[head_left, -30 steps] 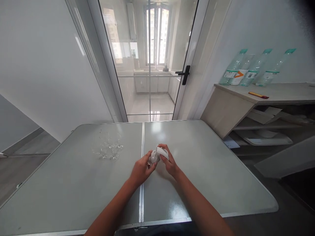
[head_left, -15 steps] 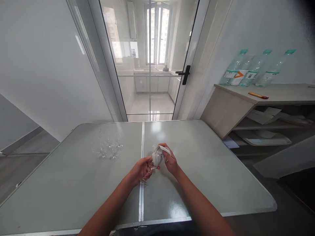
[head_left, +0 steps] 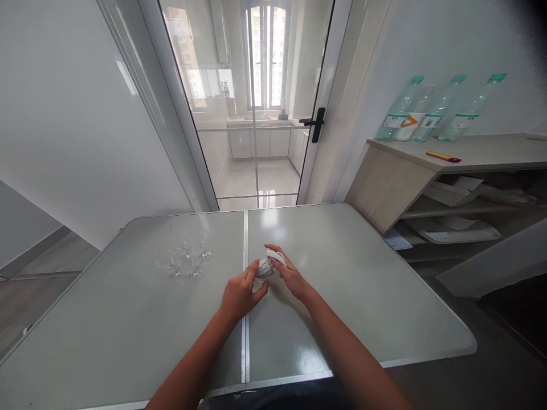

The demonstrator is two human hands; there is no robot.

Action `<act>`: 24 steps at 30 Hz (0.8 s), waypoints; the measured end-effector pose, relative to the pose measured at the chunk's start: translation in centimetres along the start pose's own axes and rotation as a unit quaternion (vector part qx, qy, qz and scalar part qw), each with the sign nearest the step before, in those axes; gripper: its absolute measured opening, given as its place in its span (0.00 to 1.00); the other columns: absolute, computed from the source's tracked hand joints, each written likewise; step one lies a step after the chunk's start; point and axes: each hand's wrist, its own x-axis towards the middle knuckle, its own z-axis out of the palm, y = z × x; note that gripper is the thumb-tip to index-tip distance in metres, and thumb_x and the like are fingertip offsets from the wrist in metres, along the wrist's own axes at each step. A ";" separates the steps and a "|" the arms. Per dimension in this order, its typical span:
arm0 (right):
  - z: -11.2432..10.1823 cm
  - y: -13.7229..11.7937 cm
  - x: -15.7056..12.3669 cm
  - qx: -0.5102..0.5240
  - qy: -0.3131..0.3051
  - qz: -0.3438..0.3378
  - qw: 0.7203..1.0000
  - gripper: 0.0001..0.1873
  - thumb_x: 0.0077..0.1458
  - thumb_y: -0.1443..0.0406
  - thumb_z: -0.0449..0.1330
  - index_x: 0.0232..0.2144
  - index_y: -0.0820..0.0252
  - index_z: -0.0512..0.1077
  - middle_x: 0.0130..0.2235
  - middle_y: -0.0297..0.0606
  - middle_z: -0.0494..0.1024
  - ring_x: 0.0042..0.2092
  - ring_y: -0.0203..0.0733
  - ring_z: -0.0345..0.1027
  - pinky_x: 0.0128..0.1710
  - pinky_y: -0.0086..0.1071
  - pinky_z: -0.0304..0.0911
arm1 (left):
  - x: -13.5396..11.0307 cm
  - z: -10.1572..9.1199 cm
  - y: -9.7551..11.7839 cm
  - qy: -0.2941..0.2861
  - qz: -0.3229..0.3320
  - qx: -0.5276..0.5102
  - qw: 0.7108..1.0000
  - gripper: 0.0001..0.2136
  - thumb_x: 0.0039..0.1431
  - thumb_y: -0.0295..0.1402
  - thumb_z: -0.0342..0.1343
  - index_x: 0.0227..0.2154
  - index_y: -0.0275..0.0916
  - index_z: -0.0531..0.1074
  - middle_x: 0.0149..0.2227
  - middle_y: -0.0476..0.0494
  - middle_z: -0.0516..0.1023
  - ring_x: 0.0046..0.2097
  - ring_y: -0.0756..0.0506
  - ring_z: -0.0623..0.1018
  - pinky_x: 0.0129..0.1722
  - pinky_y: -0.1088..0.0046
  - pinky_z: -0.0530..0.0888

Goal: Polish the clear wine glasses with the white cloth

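My left hand is curved round the bowl of a clear stemmed glass, thumb below and fingers above. A white cloth is bunched in the bowl, with its end coming out at the rim. My right hand grips that end of the cloth against the glass. The stem and foot of the held glass are hidden behind my left hand. Several clear stemmed glasses stand grouped on the left half of the table.
The grey-green table has a metal seam down its middle. A glass door with a black handle stands behind it. At right, a shelf unit bears plastic bottles and a thin yellow-red packet.
My left hand has shifted from the stem up to the bowl, its back now facing up. The glass has turned, and its stem and foot have gone out of sight. The camera view has shifted slightly.
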 end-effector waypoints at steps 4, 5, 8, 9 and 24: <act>-0.3 -0.1 0.0 0.008 0.008 -0.019 1.000 0.23 0.66 0.52 0.54 0.59 0.50 0.67 0.43 0.35 0.72 0.39 0.41 0.64 0.40 0.31 0.62 | 0.6 -0.7 0.7 -0.076 -0.100 -0.215 0.968 0.21 0.63 0.42 0.56 0.55 0.39 0.73 0.31 0.48 0.79 0.22 0.51 0.73 0.24 0.76 0.69; -0.4 -0.2 0.0 -0.002 0.004 -0.027 1.000 0.22 0.66 0.52 0.53 0.58 0.51 0.68 0.43 0.36 0.72 0.38 0.41 0.64 0.39 0.31 0.62 | 0.6 -0.9 0.8 -0.094 -0.120 -0.269 0.951 0.21 0.64 0.43 0.56 0.55 0.38 0.73 0.32 0.47 0.79 0.21 0.52 0.72 0.22 0.77 0.68; -1.0 0.0 -0.1 -0.074 -0.017 -0.076 0.994 0.20 0.66 0.52 0.52 0.54 0.53 0.71 0.44 0.38 0.74 0.40 0.44 0.65 0.42 0.35 0.63 | 0.7 -0.9 1.1 -0.105 -0.154 -0.342 0.921 0.23 0.62 0.44 0.57 0.56 0.37 0.72 0.40 0.43 0.80 0.20 0.54 0.72 0.21 0.77 0.68; -1.1 0.1 -0.2 -0.112 -0.023 -0.098 0.989 0.20 0.65 0.53 0.53 0.53 0.53 0.72 0.45 0.39 0.75 0.43 0.46 0.66 0.46 0.37 0.63 | 0.7 -0.8 1.1 -0.098 -0.154 -0.338 0.923 0.24 0.62 0.44 0.58 0.56 0.37 0.72 0.41 0.42 0.80 0.20 0.54 0.72 0.21 0.77 0.68; -1.3 -0.3 0.2 -0.021 -0.114 -0.024 0.993 0.22 0.65 0.51 0.55 0.53 0.56 0.70 0.40 0.37 0.71 0.39 0.42 0.64 0.41 0.34 0.61 | 0.0 0.3 0.4 -0.029 -0.037 -0.117 0.992 0.23 0.59 0.38 0.58 0.57 0.37 0.70 0.29 0.50 0.75 0.23 0.53 0.66 0.27 0.76 0.67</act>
